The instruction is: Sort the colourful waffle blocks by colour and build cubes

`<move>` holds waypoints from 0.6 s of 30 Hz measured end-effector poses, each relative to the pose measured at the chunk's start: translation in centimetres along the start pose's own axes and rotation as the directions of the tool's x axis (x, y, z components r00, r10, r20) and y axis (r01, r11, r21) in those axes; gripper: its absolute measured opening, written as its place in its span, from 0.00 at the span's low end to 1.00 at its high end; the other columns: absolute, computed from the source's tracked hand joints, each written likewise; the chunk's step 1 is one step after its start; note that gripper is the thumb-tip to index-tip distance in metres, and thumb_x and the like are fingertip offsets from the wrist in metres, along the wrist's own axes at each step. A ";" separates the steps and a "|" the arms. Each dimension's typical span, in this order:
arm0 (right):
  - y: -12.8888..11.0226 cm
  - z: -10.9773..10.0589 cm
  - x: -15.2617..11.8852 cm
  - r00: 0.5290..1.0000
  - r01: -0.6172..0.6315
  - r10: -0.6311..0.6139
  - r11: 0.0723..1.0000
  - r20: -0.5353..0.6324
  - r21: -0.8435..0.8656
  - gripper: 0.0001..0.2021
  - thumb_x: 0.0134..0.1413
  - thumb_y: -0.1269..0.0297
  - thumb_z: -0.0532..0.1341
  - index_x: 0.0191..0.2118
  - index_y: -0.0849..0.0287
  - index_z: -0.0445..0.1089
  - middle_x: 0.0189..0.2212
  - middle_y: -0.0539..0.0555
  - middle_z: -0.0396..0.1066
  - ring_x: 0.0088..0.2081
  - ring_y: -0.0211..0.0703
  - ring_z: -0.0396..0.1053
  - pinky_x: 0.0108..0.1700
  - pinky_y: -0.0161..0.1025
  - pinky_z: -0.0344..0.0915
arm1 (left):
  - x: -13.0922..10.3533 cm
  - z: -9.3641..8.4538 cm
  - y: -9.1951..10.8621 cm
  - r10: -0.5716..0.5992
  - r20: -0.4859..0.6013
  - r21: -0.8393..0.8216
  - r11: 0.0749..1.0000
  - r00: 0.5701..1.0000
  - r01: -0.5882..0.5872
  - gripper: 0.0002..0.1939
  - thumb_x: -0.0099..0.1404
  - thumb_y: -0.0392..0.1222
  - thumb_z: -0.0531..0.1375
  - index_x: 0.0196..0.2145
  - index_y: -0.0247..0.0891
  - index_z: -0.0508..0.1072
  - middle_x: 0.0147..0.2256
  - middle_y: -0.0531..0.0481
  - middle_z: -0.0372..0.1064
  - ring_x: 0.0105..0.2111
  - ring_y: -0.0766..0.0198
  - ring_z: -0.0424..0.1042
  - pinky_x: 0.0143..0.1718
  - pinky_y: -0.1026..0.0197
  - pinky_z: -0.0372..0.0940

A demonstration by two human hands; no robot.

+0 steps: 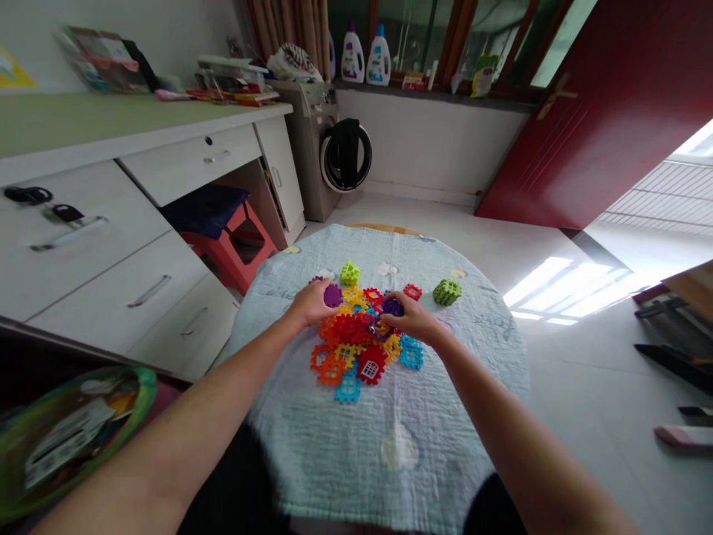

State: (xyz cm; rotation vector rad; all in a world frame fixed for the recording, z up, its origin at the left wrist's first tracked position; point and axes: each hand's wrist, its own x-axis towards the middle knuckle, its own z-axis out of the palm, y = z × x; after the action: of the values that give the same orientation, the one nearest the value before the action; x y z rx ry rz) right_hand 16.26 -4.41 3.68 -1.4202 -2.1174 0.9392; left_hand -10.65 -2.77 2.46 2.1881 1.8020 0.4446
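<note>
The left hand (312, 303) is closed on a purple notched plastic tile (333, 296), thumb and fingers at its edge; the right hand (413, 316) grips a dark-purple notched piece (393, 307). Both are at the far side of a heap of interlocking tiles (350, 328) in red, orange, yellow and blue, near the middle of the round table. From the heap, a lime-green block (350, 273) sits just before twelve o'clock, an olive-green stack (447, 292) at two, a blue window tile (411, 352) between three and four, and a red tile with a white window (372, 363) near six.

A pale blue, crinkled cloth (401, 483) covers the table. From there, a red stool (245, 249) stands at ten, a front-loading washing machine (306, 148) at eleven with its door open, detergent bottles (352, 56) on the windowsill (434, 95) at twelve, and a dark-red door (584, 111) between one and two. White drawers (167, 290) line nine to ten; a green-rimmed basket (145, 386) is at eight.

The bottle labels and the cloth's faint lettering are too small to read.
</note>
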 end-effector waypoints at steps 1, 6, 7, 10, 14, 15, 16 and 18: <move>-0.1 0.2 -0.3 1.000 0.023 -0.023 0.999 0.007 -0.031 0.19 0.46 0.64 0.61 0.46 0.58 0.67 0.39 0.53 0.69 0.38 0.41 0.66 0.42 0.39 0.63 | -0.7 -0.2 0.8 0.006 -0.001 -0.078 0.997 1.000 -0.006 0.29 0.50 0.53 0.64 0.48 0.38 0.66 0.41 0.46 0.71 0.41 0.55 0.72 0.43 0.59 0.64; 0.9 1.5 -2.4 0.999 -0.020 0.010 0.980 -0.052 -0.198 0.33 0.39 0.74 0.60 0.57 0.57 0.60 0.53 0.60 0.61 0.54 0.50 0.61 0.54 0.45 0.58 | -3.2 0.1 4.3 -0.025 0.042 -0.307 0.951 0.999 0.037 0.34 0.56 0.61 0.59 0.54 0.38 0.62 0.43 0.45 0.72 0.41 0.55 0.72 0.43 0.57 0.65; 1.2 1.9 -3.0 0.996 -0.062 0.047 0.972 -0.070 -0.226 0.37 0.39 0.73 0.61 0.60 0.57 0.57 0.55 0.61 0.59 0.56 0.52 0.58 0.56 0.48 0.57 | -3.5 0.4 4.5 -0.034 0.030 -0.307 0.951 0.999 0.041 0.32 0.58 0.60 0.57 0.54 0.38 0.62 0.44 0.44 0.71 0.44 0.54 0.72 0.46 0.56 0.64; 1.9 3.1 -5.0 0.980 -0.195 0.170 0.930 -0.107 -0.310 0.52 0.32 0.63 0.70 0.66 0.53 0.45 0.62 0.65 0.49 0.60 0.64 0.52 0.56 0.57 0.54 | -4.3 1.8 4.0 -0.057 -0.041 -0.230 0.972 0.998 0.046 0.30 0.61 0.58 0.55 0.55 0.37 0.62 0.50 0.40 0.67 0.53 0.51 0.65 0.55 0.51 0.58; 2.4 4.2 -6.0 0.960 -0.278 0.246 0.895 -0.132 -0.349 0.67 0.20 0.62 0.75 0.68 0.53 0.34 0.66 0.70 0.35 0.60 0.74 0.51 0.55 0.62 0.54 | -5.7 3.7 2.4 -0.063 0.044 -0.230 0.971 0.997 0.071 0.60 0.39 0.58 0.70 0.63 0.36 0.48 0.59 0.34 0.54 0.60 0.41 0.54 0.59 0.45 0.53; 2.4 4.5 -5.8 0.966 -0.252 0.217 0.908 -0.138 -0.335 0.67 0.22 0.63 0.74 0.68 0.55 0.33 0.66 0.71 0.35 0.61 0.73 0.50 0.56 0.62 0.54 | -6.0 4.1 2.2 -0.040 0.063 -0.252 0.966 0.997 0.054 0.65 0.35 0.55 0.72 0.65 0.36 0.43 0.60 0.33 0.51 0.61 0.41 0.52 0.60 0.45 0.53; 2.5 4.6 -5.5 0.975 -0.207 0.170 0.927 -0.144 -0.312 0.66 0.24 0.64 0.73 0.68 0.57 0.31 0.65 0.72 0.35 0.61 0.71 0.49 0.57 0.60 0.54 | -6.3 4.4 2.2 -0.012 0.068 -0.277 0.960 0.998 0.030 0.68 0.33 0.51 0.73 0.65 0.37 0.40 0.61 0.32 0.48 0.62 0.41 0.51 0.60 0.45 0.53; 2.8 4.9 -4.9 0.986 -0.094 0.056 0.964 -0.157 -0.250 0.63 0.29 0.67 0.71 0.68 0.60 0.29 0.64 0.71 0.39 0.63 0.66 0.46 0.59 0.57 0.53 | -6.5 4.9 2.7 0.038 0.048 -0.331 0.943 0.998 -0.020 0.68 0.35 0.45 0.73 0.66 0.37 0.37 0.62 0.32 0.45 0.63 0.43 0.49 0.61 0.46 0.51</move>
State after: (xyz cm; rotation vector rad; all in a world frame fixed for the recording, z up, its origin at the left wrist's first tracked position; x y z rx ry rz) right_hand 16.65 -9.67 -1.56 -1.6512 -2.1440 0.5780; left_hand -7.38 -9.69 -1.40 1.9758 1.5398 0.6380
